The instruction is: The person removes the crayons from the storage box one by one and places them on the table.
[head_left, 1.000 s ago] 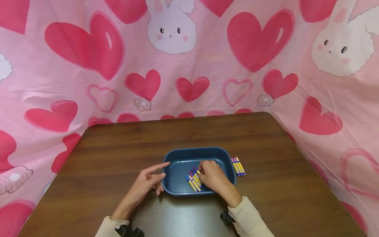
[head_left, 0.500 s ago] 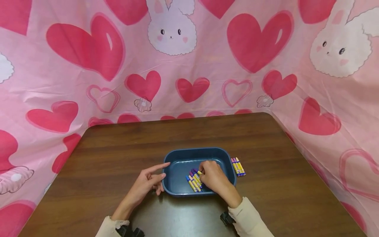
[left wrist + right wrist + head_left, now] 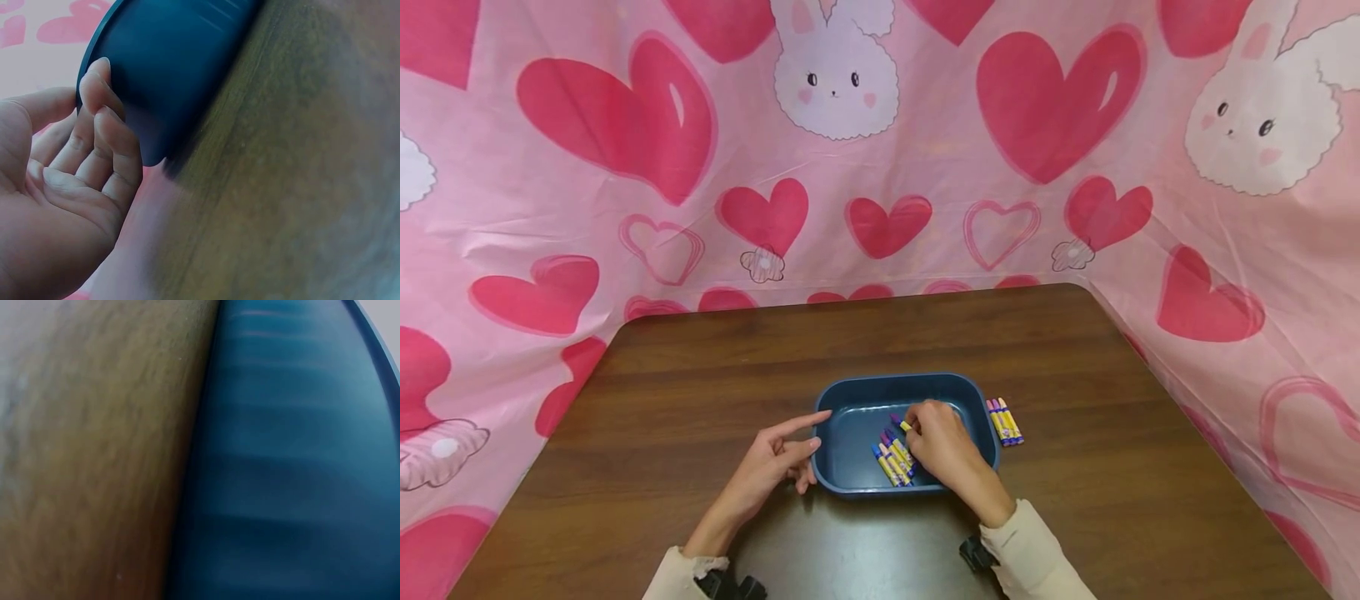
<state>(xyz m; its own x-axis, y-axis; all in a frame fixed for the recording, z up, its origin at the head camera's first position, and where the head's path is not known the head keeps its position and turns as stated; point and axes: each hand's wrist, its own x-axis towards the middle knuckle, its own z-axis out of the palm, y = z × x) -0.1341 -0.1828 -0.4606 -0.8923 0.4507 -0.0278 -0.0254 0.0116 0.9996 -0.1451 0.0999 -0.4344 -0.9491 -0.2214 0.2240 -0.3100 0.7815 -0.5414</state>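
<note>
In the head view my right hand (image 3: 942, 435) pinches a purple crayon (image 3: 906, 426) with a yellow wrapper, inside the dark blue tray (image 3: 842, 392). Several yellow-wrapped crayons (image 3: 892, 458) lie slanted side by side on the tray floor, just left of that hand. My left hand (image 3: 767, 457) is at the tray's left end, index finger and thumb stretched out and touching its rim. In the left wrist view the left hand's (image 3: 75, 181) other fingers are loosely bent beside the tray's outer wall (image 3: 169, 69). The right wrist view shows only the tray wall (image 3: 281, 456) and tabletop.
Outside the tray's right end, several more yellow-wrapped crayons (image 3: 1004, 422) lie in a row on the brown wooden table (image 3: 715, 358). A pink cloth (image 3: 820, 167) with hearts and rabbits hangs behind the table and along its sides.
My right hand has drawn the purple crayon slightly up and away from the row in the tray. The left hand and the tray stay where they were.
</note>
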